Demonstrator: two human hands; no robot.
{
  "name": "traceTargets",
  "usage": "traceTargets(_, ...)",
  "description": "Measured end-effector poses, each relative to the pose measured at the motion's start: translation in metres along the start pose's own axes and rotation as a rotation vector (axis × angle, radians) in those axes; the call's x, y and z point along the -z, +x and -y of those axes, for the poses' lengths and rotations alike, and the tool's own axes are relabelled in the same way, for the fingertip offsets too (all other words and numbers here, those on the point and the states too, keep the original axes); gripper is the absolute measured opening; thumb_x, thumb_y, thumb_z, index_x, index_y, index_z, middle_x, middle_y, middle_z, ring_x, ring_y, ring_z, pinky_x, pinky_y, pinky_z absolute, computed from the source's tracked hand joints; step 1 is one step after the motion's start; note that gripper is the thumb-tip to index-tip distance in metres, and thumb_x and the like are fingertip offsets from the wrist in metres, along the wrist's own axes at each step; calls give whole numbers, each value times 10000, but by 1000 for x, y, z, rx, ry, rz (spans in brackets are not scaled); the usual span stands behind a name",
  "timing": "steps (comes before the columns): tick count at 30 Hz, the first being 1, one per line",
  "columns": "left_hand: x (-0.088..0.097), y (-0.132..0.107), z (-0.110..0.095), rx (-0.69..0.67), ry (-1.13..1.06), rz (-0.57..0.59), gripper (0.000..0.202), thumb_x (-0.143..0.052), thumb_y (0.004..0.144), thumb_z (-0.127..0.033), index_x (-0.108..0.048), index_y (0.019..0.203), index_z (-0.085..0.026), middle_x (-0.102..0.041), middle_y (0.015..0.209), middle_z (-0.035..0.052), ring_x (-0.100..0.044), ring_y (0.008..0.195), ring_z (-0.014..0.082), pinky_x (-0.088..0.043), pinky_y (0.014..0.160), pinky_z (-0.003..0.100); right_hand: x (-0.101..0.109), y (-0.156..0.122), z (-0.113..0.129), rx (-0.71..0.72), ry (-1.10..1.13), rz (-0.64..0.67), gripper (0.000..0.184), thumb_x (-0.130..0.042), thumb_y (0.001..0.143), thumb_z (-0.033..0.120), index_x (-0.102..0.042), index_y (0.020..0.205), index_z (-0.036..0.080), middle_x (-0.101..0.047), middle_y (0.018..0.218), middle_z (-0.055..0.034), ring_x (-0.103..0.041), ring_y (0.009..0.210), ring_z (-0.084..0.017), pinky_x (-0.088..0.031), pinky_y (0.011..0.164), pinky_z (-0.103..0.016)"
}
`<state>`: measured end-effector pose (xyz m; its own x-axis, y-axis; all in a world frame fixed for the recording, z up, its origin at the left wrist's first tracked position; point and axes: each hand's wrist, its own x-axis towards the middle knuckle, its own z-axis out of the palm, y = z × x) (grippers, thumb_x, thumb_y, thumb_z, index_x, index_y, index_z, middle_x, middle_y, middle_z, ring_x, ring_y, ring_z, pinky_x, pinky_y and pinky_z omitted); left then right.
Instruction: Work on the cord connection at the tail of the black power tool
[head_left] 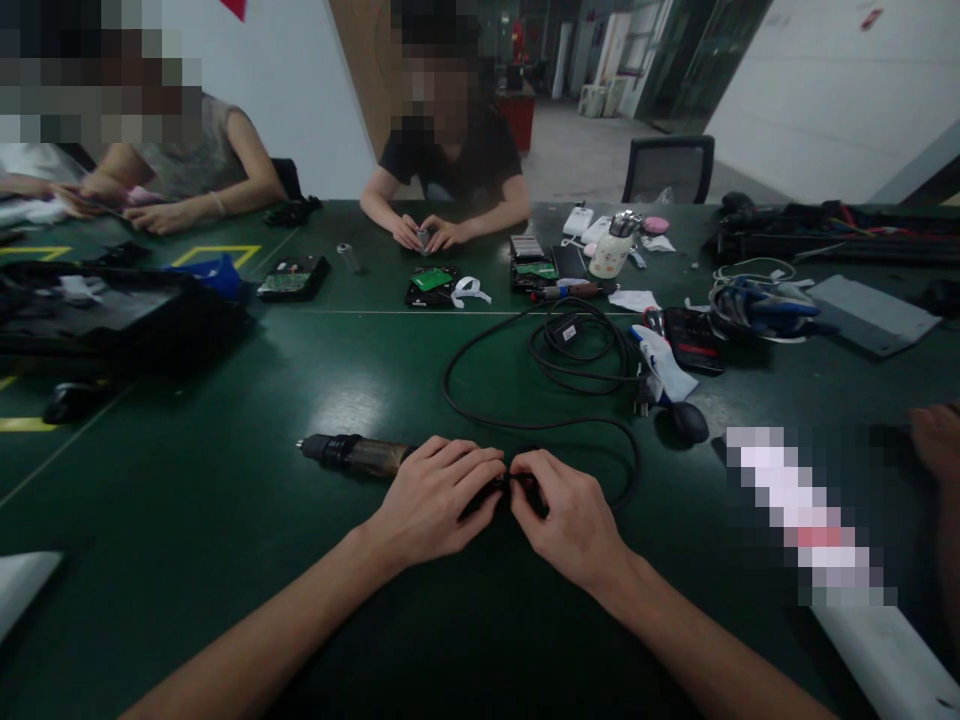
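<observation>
An electric screwdriver (pixel 367 455) lies on the green table with its bit pointing left. My left hand (pixel 446 490) is wrapped round the back end of its body, palm down. Fingertips of my right hand (pixel 566 510) pinch the black cable's end close against the tool's rear, nearly touching my left fingers. The exact joint between plug and tool is hidden by my fingers. From there the black cable (pixel 540 425) loops away to a coil farther back, with a small black block carrying a white label.
Opposite, a co-worker's hands (pixel 427 235) hold a small metal part. Opened hard drives (pixel 294 277) and a circuit board (pixel 433 280) lie nearby. A cup of tools (pixel 611 250), a black mouse-shaped object (pixel 684 423) and a white box (pixel 889 650) are at right; a black tray (pixel 112 310) is at left.
</observation>
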<state>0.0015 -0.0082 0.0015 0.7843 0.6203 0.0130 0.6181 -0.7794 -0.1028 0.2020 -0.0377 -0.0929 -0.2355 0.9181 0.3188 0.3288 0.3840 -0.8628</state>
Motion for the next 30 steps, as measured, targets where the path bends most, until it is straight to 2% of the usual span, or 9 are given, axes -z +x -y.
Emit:
traceTargets(6, -2, 0, 0, 37, 39, -11, 178, -561, 1047, -325, -664, 1132, -208, -736, 1214, 42, -693, 1039, 213, -481, 861, 398, 0, 0, 1, -9, 1, 1, 94, -580, 987, 166, -592, 1047, 237, -706, 1031, -42, -694, 868, -201, -532, 722, -320)
traceTargets(11, -1, 1, -1, 4, 10, -11, 238, -569, 1018, -288, -666, 1227, -227, -727, 1258, 45, -686, 1093, 221, -492, 889, 399, -1, 0, 0, -2, -5, -11, 77, -581, 989, 176, -597, 1034, 236, -706, 1013, -44, -696, 863, -201, -538, 720, -315)
traceTargets(16, -3, 0, 0, 45, 38, -25, 180, -555, 1050, -327, -668, 1127, -211, -740, 1208, 50, -695, 1026, 216, -479, 861, 397, -1, 0, 0, -2, 12, -3, 85, -567, 1001, 175, -597, 1051, 237, -701, 1028, -46, -694, 880, -204, -545, 737, -321)
traceTargets(21, -1, 0, 0, 17, -12, 3, 222, -563, 1035, -296, -642, 1230, -226, -718, 1278, 38, -674, 1112, 222, -471, 896, 406, -1, 0, 1, -17, 13, 6, 80, -571, 1000, 175, -589, 1051, 235, -696, 1030, -42, -690, 873, -200, -538, 735, -324)
traceTargets(26, -2, 0, 0, 52, 27, -16, 172, -562, 1052, -332, -653, 1128, -207, -735, 1197, 37, -691, 1021, 209, -462, 852, 399, 0, 0, 1, -25, 25, 18, 91, -564, 1006, 174, -586, 1068, 238, -691, 1046, -40, -686, 892, -202, -530, 747, -326)
traceTargets(30, 0, 1, 1, 8, -4, 19, 219, -574, 1034, -306, -634, 1226, -221, -712, 1285, 30, -667, 1110, 225, -456, 885, 407, 0, 0, 1, -30, 20, 13, 85, -567, 1002, 172, -584, 1056, 235, -690, 1035, -40, -684, 881, -202, -521, 732, -322)
